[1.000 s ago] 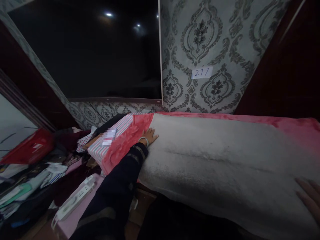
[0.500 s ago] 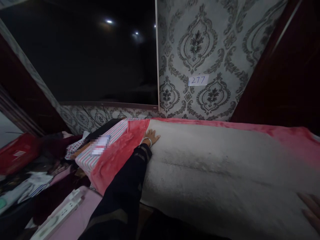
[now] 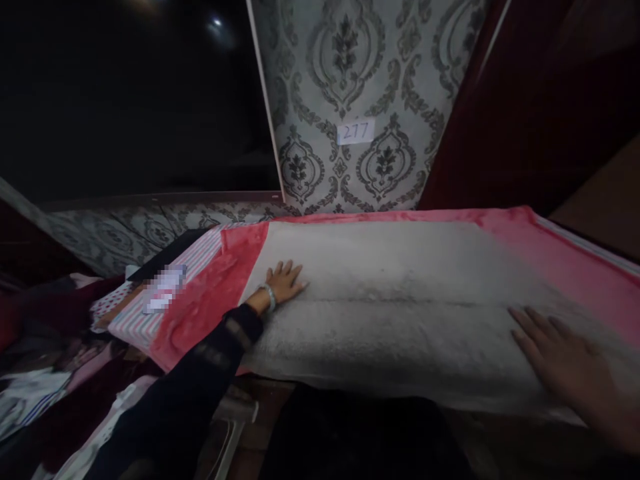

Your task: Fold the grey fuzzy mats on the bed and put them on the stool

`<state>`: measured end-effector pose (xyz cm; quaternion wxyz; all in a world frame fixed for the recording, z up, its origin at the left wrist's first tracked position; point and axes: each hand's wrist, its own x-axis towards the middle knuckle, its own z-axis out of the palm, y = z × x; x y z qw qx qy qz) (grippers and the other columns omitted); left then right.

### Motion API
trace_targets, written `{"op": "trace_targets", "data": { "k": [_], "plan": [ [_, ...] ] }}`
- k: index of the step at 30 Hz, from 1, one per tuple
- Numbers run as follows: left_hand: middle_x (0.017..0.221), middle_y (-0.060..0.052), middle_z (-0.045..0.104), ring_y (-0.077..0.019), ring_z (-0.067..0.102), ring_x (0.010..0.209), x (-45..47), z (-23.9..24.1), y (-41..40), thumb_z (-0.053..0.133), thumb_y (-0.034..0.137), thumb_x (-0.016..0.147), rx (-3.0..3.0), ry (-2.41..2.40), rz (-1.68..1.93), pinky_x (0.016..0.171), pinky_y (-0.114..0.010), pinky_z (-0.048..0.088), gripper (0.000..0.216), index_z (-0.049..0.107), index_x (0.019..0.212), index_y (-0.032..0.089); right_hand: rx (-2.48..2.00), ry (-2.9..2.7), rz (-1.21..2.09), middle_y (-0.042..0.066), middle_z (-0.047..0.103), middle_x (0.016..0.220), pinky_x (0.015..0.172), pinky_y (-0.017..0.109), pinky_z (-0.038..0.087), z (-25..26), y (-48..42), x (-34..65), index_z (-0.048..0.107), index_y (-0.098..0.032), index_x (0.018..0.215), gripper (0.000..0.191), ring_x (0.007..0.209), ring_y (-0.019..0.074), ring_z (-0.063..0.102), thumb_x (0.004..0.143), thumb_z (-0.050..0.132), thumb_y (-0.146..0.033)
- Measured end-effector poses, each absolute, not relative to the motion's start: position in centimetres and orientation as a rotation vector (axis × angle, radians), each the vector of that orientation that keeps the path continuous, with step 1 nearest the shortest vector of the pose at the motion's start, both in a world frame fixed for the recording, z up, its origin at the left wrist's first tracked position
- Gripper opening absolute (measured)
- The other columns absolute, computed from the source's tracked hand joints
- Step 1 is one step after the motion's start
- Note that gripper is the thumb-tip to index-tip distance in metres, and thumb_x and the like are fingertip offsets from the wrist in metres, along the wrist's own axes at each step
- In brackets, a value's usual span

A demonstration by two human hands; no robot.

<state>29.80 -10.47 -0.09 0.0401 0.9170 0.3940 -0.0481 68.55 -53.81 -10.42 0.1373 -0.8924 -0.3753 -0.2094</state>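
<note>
A grey-white cloth [image 3: 380, 260] with a dark crease across its middle lies spread over a red-pink plush blanket [image 3: 205, 300]. Its near side hangs over the front edge. My left hand [image 3: 285, 283], with a bracelet at the wrist, rests flat on the left part of the cloth, fingers spread. Toward the right end, my right hand [image 3: 565, 357] lies over the cloth with its fingers stretched out, somewhat blurred. Neither hand grips anything. Beneath the blanket, a striped cover [image 3: 135, 327] shows at the left.
A large dark television [image 3: 140, 100] hangs on the patterned wall at the back. A paper label reading 277 [image 3: 356, 131] is stuck there too. Heaped clothes [image 3: 45, 393] lie at the left. Below the front edge stands a pale metal leg [image 3: 233, 440].
The view has swung right and down. My right hand has come further into view over the cloth. My left hand has slid nearer to me along the cloth's left side.
</note>
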Motion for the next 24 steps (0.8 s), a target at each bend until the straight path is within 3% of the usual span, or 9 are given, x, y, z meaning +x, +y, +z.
{"op": "trace_targets", "data": {
  "k": [3, 7, 11, 15, 17, 21, 24],
  "plan": [
    [0.169, -0.003, 0.015, -0.0333, 0.009, 0.155, 26.5, -1.3, -13.5, 0.04, 0.058, 0.095, 2.929, 1.02, -0.17, 0.119, -0.063, 0.02, 0.067, 0.028, 0.158, 0.036, -2.599, -1.046, -0.475, 0.006, 0.052, 0.149, 0.106, 0.063, 0.039, -9.2, -53.4, 67.4, 0.03, -0.046, 0.156, 0.068, 0.138, 0.0365, 0.043, 0.09, 0.016, -0.061],
    [0.167, -0.009, 0.019, -0.0298, 0.016, 0.155, 23.5, -1.6, -13.5, 0.032, 0.048, 0.099, 2.926, 1.346, -0.101, 0.12, -0.06, 0.023, 0.064, 0.03, 0.158, 0.026, -2.644, -1.03, -0.47, 0.008, 0.051, 0.15, 0.108, 0.061, 0.037, -7.9, -53.0, 66.4, 0.047, -0.034, 0.15, 0.069, 0.14, 0.0364, 0.042, 0.094, 0.014, -0.058],
    [0.166, -0.015, 0.02, -0.0287, 0.021, 0.154, 23.3, -1.1, -12.7, 0.029, 0.046, 0.098, 2.892, 1.497, -0.085, 0.12, -0.058, 0.025, 0.067, 0.03, 0.158, 0.015, -2.71, -1.027, -0.448, 0.008, 0.048, 0.153, 0.11, 0.058, 0.036, -7.3, -53.0, 66.0, 0.051, -0.028, 0.148, 0.066, 0.14, 0.0356, 0.041, 0.097, 0.017, -0.053],
    [0.16, -0.021, 0.035, -0.0336, 0.034, 0.148, 25.0, -0.6, -15.0, 0.028, 0.047, 0.099, 2.859, 1.59, -0.017, 0.116, -0.062, 0.028, 0.066, 0.04, 0.152, 0.011, -2.754, -1.037, -0.403, 0.009, 0.045, 0.155, 0.11, 0.06, 0.036, -6.7, -53.3, 66.1, 0.05, -0.022, 0.148, 0.063, 0.14, 0.0362, 0.039, 0.099, 0.02, -0.049],
    [0.159, -0.02, 0.038, -0.0355, 0.033, 0.148, 26.4, -0.5, -17.7, 0.029, 0.047, 0.099, 2.905, 1.466, 0.034, 0.116, -0.064, 0.027, 0.063, 0.042, 0.151, 0.013, -2.762, -1.037, -0.368, 0.008, 0.043, 0.156, 0.11, 0.061, 0.034, -6.3, -53.4, 66.2, 0.049, -0.023, 0.149, 0.062, 0.142, 0.0362, 0.037, 0.1, 0.02, -0.049],
    [0.166, -0.011, 0.024, -0.0335, 0.017, 0.154, 30.1, -0.9, -24.3, 0.038, 0.049, 0.098, 3.069, 0.817, 0.04, 0.122, -0.061, 0.015, 0.064, 0.034, 0.156, 0.023, -2.701, -1.047, -0.356, 0.013, 0.044, 0.155, 0.108, 0.067, 0.032, -5.4, -52.2, 64.3, 0.048, -0.022, 0.149, 0.061, 0.141, 0.039, 0.037, 0.102, 0.022, -0.05],
    [0.168, -0.009, 0.019, -0.0323, 0.014, 0.155, 32.8, -1.6, -28.0, 0.046, 0.051, 0.096, 3.066, 0.5, -0.061, 0.124, -0.059, 0.011, 0.07, 0.027, 0.159, 0.025, -2.529, -1.337, -0.405, 0.011, 0.04, 0.158, 0.111, 0.066, 0.028, -5.3, -49.8, 60.4, 0.04, -0.025, 0.154, 0.058, 0.145, 0.0368, 0.031, 0.103, 0.027, -0.049]
  ]
}}
